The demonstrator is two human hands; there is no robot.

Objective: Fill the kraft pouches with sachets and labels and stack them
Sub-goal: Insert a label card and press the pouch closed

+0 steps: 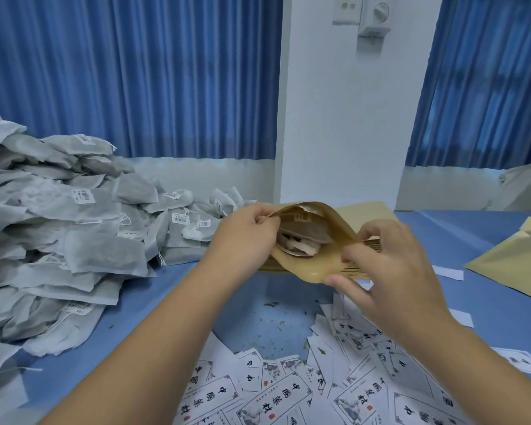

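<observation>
Closest to us, white labels (pixel 276 397) with black letters lie all over the blue table (pixel 172 296). Both our arms reach forward over them. Our left hand (pixel 242 228) pinches the left edge of the kraft pouch (pixel 307 265), fingers curled in. Our right hand (pixel 390 271) pinches the right edge with thumb and bent fingers. Together they hold its mouth wide. We see sachets (pixel 304 237) inside. The pouch is just above a stack of flat pouches (pixel 371 242). On the left sits a big pile of grey sachets (pixel 59 225). Behind hang blue curtains (pixel 135 72).
</observation>
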